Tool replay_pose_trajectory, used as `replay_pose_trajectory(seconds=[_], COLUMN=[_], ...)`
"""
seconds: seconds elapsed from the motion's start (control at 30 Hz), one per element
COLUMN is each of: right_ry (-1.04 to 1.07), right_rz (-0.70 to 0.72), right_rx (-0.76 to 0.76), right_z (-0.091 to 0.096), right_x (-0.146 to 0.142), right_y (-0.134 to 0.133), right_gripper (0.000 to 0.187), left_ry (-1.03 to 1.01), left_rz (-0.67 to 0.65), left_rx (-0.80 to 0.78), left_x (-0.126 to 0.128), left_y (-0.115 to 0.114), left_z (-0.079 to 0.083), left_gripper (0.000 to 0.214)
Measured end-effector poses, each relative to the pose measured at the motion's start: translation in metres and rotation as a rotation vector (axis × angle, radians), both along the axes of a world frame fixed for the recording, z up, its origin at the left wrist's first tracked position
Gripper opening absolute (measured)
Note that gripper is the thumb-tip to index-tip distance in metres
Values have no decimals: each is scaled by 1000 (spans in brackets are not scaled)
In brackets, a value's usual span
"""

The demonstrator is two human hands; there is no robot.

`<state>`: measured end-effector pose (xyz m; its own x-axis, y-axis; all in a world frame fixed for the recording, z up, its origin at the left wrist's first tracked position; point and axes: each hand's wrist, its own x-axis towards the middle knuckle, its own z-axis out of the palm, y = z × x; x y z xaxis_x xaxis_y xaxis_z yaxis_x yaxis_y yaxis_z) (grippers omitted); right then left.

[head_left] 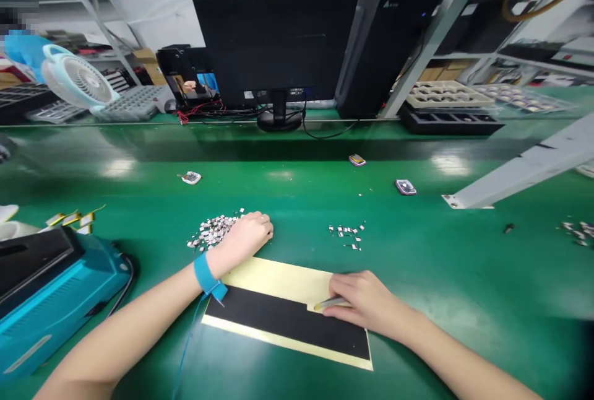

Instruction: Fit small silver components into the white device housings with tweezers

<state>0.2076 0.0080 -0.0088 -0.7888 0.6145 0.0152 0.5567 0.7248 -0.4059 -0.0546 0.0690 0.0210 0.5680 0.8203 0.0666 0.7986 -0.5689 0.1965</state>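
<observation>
My left hand (248, 234), with a blue wrist strap (208, 276), rests at the right edge of a pile of small white-and-dark parts (213, 231). Its fingers are curled down and closed; what they hold, if anything, is hidden. Between thumb and fingers of my right hand (359, 300) is a slim pair of tweezers (335, 303), tips pointing left. They are over a pale yellow sheet (283, 279) that carries a black strip (278, 319) with a notched upper edge. A few of the small parts (349, 231) lie scattered beyond my right hand.
A blue-and-black machine (60, 301) stands at the left, with yellow-edged pieces (72, 219) behind it. Small devices (405, 187) lie farther back. A slanted metal post (520, 161) is bolted down at the right. A monitor (278, 47) and a fan (78, 78) stand behind.
</observation>
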Motion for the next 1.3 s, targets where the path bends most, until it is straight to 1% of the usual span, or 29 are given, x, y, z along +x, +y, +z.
replay_pose_trajectory(seconds=[0.1, 0.17, 0.2, 0.27, 0.33, 0.37, 0.43, 0.5, 0.53, 0.6, 0.67, 0.7, 0.77, 0.83, 0.9, 0.97, 1.03, 1.1, 1.23, 1.3], right_ry=[-12, -21, -24, -21, -12, -10, -14, -16, -11, -10, -49, -86, -169, -222, -243, -251, -270, -282, -217, -169], right_rz=[10, -9, -22, -50, -86, -110, -168, -214, -228, -244, -246, -240, -203, -160, -139, -149, -167, -182, -249, -304], right_rx=[20, 14, 0, -45, -89, -102, -116, -122, -124, -97, -17, 32, 107, 142, 167, 181, 171, 128, 0, -91], right_z=[4, 8, 11, 15, 19, 20, 22, 22, 22, 22, 21, 20, 19, 18, 19, 19, 20, 20, 17, 17], right_x=[3, 5, 5, 8, 10, 11, 12, 9, 6, -2, -12, -17, -25, -31, -34, -35, -36, -36, -38, -39], right_y=[5, 7, 8, 10, 14, 15, 16, 13, 10, 0, -12, -17, -26, -32, -36, -39, -39, -38, -31, -28], right_gripper=[31, 31, 30, 25, 20, 18, 14, 13, 15, 25, 32, 33, 26, 16, 16, 17, 17, 15, 7, 11], left_ry=[-61, -153, -244, -504, -773, -866, -986, -1047, -1068, -1102, -1106, -1092, -1068, -1079, -1105, -1124, -1138, -1132, -1066, -1029], left_rz=[-10, 5, 19, 58, 105, 120, 142, 140, 143, 167, 215, 243, 293, 328, 339, 339, 328, 300, 229, 199], left_rx=[-26, -60, -102, -246, -428, -502, -605, -640, -630, -565, -484, -463, -481, -536, -581, -588, -560, -511, -391, -315], left_x=[6, 16, 24, 42, 59, 65, 73, 73, 71, 66, 62, 61, 60, 61, 62, 64, 66, 66, 65, 64], left_y=[-1, -5, -7, -13, -19, -21, -24, -26, -26, -25, -24, -23, -22, -23, -24, -25, -26, -26, -28, -29], left_z=[8, 12, 13, 12, 5, 0, -11, -20, -24, -28, -30, -30, -30, -30, -30, -31, -32, -33, -35, -35], left_gripper=[9, 7, 6, 4, 9, 11, 16, 17, 17, 15, 14, 15, 17, 19, 20, 20, 20, 19, 16, 14])
